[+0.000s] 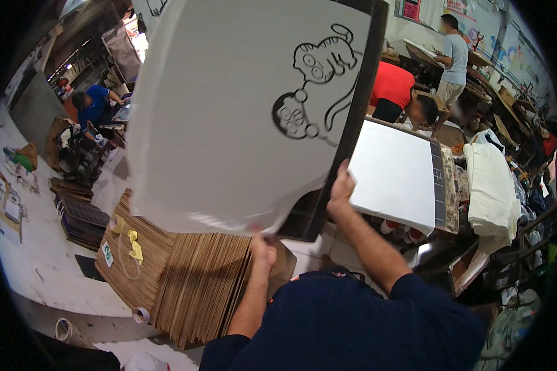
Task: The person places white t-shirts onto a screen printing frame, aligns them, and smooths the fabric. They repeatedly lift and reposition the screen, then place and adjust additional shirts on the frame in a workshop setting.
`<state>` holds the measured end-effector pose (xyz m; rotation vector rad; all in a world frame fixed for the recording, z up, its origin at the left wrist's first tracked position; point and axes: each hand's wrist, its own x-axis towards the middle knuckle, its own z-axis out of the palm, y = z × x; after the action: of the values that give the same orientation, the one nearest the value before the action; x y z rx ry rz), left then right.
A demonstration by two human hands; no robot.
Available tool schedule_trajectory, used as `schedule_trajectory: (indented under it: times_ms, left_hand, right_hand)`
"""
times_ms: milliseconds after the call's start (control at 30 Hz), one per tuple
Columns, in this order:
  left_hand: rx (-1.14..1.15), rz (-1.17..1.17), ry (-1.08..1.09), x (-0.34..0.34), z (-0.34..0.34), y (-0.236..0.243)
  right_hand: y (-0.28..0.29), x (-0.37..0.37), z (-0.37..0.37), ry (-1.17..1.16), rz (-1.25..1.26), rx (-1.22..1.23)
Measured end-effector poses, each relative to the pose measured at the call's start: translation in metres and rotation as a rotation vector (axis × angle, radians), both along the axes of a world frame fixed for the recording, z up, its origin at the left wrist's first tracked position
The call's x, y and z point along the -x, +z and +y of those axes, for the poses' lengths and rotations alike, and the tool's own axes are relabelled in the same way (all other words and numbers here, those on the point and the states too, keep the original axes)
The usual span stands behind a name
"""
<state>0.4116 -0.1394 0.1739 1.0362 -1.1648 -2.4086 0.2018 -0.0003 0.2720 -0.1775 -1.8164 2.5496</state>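
Note:
A large dark-edged board (223,111) covered in thin white fabric is raised in front of me, bearing black line drawings of two cartoon figures. My right hand (341,188) grips its dark right edge near the lower corner. My left hand (262,252) holds the bottom edge, its fingertips partly hidden under the pale fabric. Beyond my right hand lies a second board (390,176) spread with white cloth, with a dark strip along its right side. Below my left hand stands a thick stack of brown boards (192,284).
A person in blue (93,102) sits at the left. A person in red (393,83) bends over beyond the second board, and another in grey (455,59) stands behind. Folded cream cloth (492,191) is piled at the right. Tape rolls (141,315) and dark panels (80,219) are by the stack.

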Motion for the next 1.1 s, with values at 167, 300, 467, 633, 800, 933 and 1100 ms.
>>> schedule_trajectory:
  times_ms: [167,300,467,633,800,933,1100]
  left_hand:
    - [0.427,0.034,-0.518,-0.048,0.032,-0.003]
    - [0.329,0.088,-0.076,-0.071,-0.027,0.011]
    - [0.072,0.067,0.19,-0.065,-0.062,-0.004]
    - [-0.374,0.316,0.244,-0.039,0.002,-0.015]
    - [-0.526,0.393,0.184,-0.054,0.043,-0.017]
    - [-0.522,0.296,0.23,-0.053,0.038,-0.02]
    - [-0.512,0.282,0.235,-0.051,0.035,-0.025]
  right_hand:
    - [0.081,0.122,0.133,-0.067,0.286,-0.566]
    - [0.159,0.159,0.227,-0.083,0.657,-0.89]
    - [0.254,0.161,0.279,0.186,0.759,-1.05]
    - [0.287,0.167,0.296,0.457,0.729,-1.261]
    - [0.262,0.178,0.303,0.4,0.756,-1.443]
    - [0.234,0.181,0.305,0.35,0.661,-1.455]
    - [0.218,0.189,0.31,0.306,0.628,-1.485]
